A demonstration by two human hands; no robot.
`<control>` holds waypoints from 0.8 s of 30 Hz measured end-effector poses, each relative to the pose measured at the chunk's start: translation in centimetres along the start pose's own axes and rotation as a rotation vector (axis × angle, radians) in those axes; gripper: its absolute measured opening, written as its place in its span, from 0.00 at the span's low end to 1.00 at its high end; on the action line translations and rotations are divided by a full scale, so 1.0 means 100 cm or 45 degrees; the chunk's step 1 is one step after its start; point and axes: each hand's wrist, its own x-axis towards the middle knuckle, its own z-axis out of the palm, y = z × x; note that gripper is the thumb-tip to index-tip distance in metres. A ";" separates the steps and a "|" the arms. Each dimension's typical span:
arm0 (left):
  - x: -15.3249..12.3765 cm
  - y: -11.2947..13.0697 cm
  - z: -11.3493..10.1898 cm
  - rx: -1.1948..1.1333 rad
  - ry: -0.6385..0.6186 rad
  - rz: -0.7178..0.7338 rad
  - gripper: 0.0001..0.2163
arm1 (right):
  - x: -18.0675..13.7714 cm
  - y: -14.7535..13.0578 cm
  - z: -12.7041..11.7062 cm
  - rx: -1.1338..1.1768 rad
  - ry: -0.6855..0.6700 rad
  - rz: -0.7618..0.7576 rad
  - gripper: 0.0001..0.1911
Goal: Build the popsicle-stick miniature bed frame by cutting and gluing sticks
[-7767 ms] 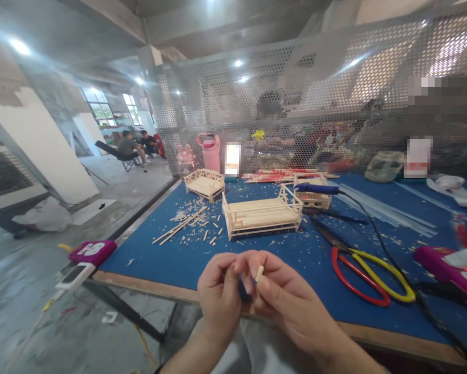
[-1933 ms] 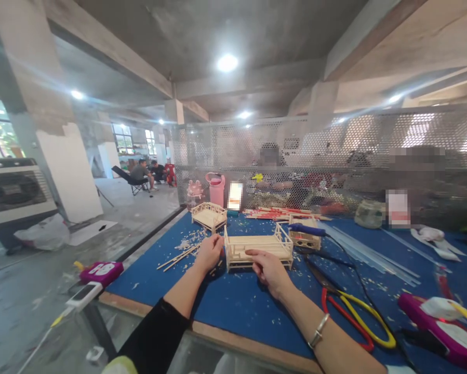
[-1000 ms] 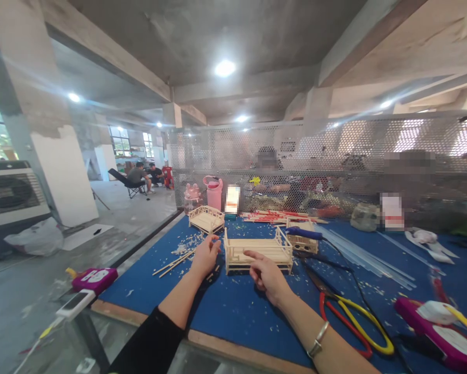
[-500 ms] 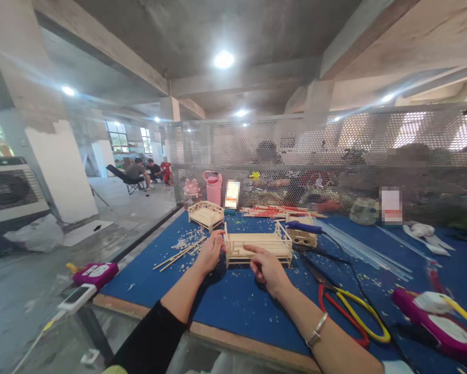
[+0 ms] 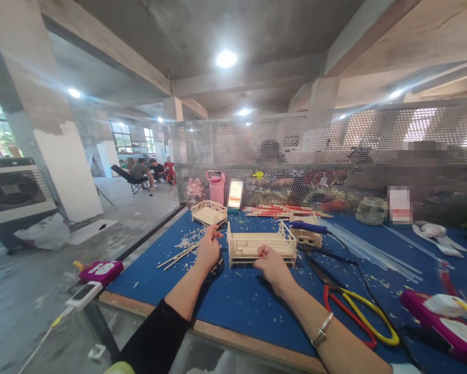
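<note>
A small bed-shaped frame of thin wooden sticks (image 5: 260, 250) stands on the blue table in front of me. My right hand (image 5: 272, 266) is at its front side, index finger and thumb drawn together in a pinch; anything between them is too small to make out. Off the frame's left end, my left hand (image 5: 209, 248) hovers with its fingers half bent and apart, nothing visible in it. Behind that hand sits a second stick frame (image 5: 209, 212). Loose sticks (image 5: 181, 255) and pale shavings lie to its left.
A blue-handled corded tool (image 5: 308, 226) rests against a third stick frame (image 5: 310, 238). Nearby are scissors with red and yellow handles (image 5: 358, 311), clear glue sticks (image 5: 368, 249), red-and-white sticks (image 5: 280, 211), a pink bottle (image 5: 216, 188) and purple power strips (image 5: 443, 324). A perforated screen (image 5: 233, 150) bounds the back.
My left hand has come away from the frame's left end. My right index finger, pointing at the frame before, has curled in, and that hand has shifted slightly right.
</note>
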 end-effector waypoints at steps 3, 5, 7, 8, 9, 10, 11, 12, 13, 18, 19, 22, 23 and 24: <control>0.002 -0.002 0.002 -0.110 -0.002 -0.105 0.18 | 0.001 0.001 -0.001 0.008 -0.003 0.009 0.13; 0.002 -0.002 0.001 -0.117 0.006 -0.135 0.18 | -0.001 -0.001 0.000 0.020 -0.025 0.019 0.13; 0.003 -0.001 0.000 -0.053 0.007 -0.101 0.17 | -0.003 -0.004 0.001 0.039 -0.053 0.040 0.13; 0.002 0.000 -0.001 -0.012 0.006 -0.068 0.16 | -0.005 -0.005 0.002 0.048 -0.063 0.052 0.12; 0.002 0.001 -0.002 0.024 0.008 -0.032 0.16 | -0.006 -0.007 0.003 0.052 -0.065 0.065 0.11; 0.001 0.002 -0.003 0.051 0.012 0.003 0.15 | -0.007 -0.008 0.003 0.050 -0.058 0.079 0.10; 0.000 0.003 -0.003 0.069 0.010 0.027 0.14 | -0.008 -0.009 0.003 0.043 -0.045 0.093 0.09; 0.000 0.004 -0.003 0.082 0.000 0.041 0.13 | -0.008 -0.009 0.003 0.035 -0.030 0.107 0.09; -0.001 0.005 -0.003 0.091 -0.018 0.050 0.12 | -0.008 -0.010 0.003 0.027 -0.016 0.122 0.09; -0.003 0.009 0.000 0.002 -0.090 0.000 0.07 | -0.006 -0.010 0.000 0.029 0.024 0.195 0.14; -0.003 0.009 0.000 -0.050 -0.092 -0.045 0.08 | -0.006 -0.011 -0.001 0.049 0.030 0.209 0.16; -0.002 0.010 0.000 -0.180 -0.065 -0.162 0.13 | -0.006 -0.012 -0.003 0.140 0.050 0.244 0.22; -0.002 0.010 -0.001 -0.198 -0.038 -0.176 0.15 | -0.006 -0.013 -0.003 0.166 0.056 0.251 0.23; -0.002 0.011 -0.001 -0.210 -0.008 -0.179 0.17 | -0.006 -0.013 -0.003 0.182 0.061 0.256 0.23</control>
